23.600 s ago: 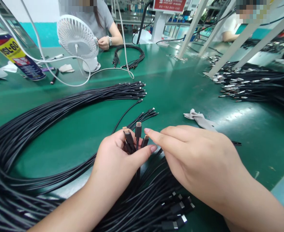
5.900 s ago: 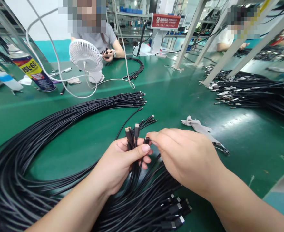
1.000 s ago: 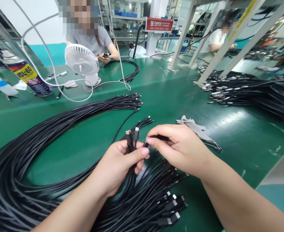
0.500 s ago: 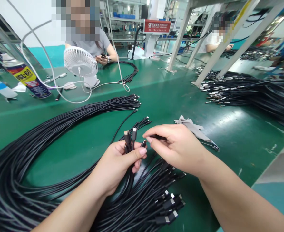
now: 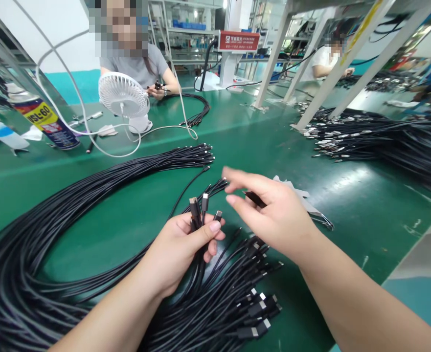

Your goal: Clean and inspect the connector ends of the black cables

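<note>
My left hand [image 5: 186, 239] is closed around several black USB cables [image 5: 196, 210], their plugs sticking up above the fingers. The thumb presses one cable whose plug [image 5: 218, 215] points up and right. To its right, my right hand [image 5: 270, 210] hovers with thumb and index finger apart. A small dark flat object [image 5: 255, 199] is tucked in that palm, partly hidden by the fingers; its kind does not show. Under both hands lies a spread of black cable ends [image 5: 252, 308] with metal-tipped plugs. The long cable bundle [image 5: 72, 190] curves round on the left.
A grey cloth [image 5: 299, 193] with a thin metal piece lies right of my hand on the green table [image 5: 252, 137]. A white fan [image 5: 123, 95] and spray can [image 5: 48, 122] stand back left. More cables [image 5: 391, 139] lie at right. A co-worker [image 5: 134, 68] sits opposite.
My right hand has moved slightly up and away from the left; its thumb and index finger have opened apart. The left hand keeps its hold on the cables, almost unmoved.
</note>
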Motion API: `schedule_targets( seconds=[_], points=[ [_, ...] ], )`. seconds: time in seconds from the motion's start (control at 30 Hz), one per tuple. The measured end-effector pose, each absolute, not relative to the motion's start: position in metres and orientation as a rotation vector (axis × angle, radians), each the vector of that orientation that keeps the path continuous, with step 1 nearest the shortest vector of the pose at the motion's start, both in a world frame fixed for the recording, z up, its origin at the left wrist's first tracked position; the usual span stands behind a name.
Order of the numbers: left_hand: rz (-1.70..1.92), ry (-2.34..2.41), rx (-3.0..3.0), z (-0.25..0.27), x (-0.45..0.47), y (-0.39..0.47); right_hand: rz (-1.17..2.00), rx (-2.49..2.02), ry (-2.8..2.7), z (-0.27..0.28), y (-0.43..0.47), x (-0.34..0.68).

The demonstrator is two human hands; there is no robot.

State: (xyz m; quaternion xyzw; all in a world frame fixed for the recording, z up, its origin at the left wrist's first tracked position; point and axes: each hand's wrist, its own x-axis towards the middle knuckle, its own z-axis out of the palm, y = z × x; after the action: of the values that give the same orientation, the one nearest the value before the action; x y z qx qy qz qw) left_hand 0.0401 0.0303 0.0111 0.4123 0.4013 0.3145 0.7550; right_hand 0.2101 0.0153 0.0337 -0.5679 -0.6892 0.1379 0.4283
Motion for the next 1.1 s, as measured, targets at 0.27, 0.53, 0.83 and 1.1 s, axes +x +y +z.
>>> schedule_targets(
  seconds=[0.27, 0.53, 0.83, 1.1],
  points=[
    [0.617, 0.689, 0.788, 0.0125, 0.0371, 0.0291, 1.155, -1.111, -1.65, 0.0373, 0.0177, 0.2124],
    [0.604, 0.678, 0.764, 0.0152, 0.0392, 0.028, 0.891, -1.03, -1.771, 0.0325, 0.0185, 0.2092],
    [0.691, 0.637, 0.84, 0.0109, 0.0391, 0.0254, 0.382, -1.231, -1.78, 0.03, 0.0197, 0.2068],
    [0.674, 0.538, 0.838, 0.0113, 0.0367, 0.0239, 0.547, -1.21, -1.717, 0.0345, 0.0147, 0.2079]
  ],
)
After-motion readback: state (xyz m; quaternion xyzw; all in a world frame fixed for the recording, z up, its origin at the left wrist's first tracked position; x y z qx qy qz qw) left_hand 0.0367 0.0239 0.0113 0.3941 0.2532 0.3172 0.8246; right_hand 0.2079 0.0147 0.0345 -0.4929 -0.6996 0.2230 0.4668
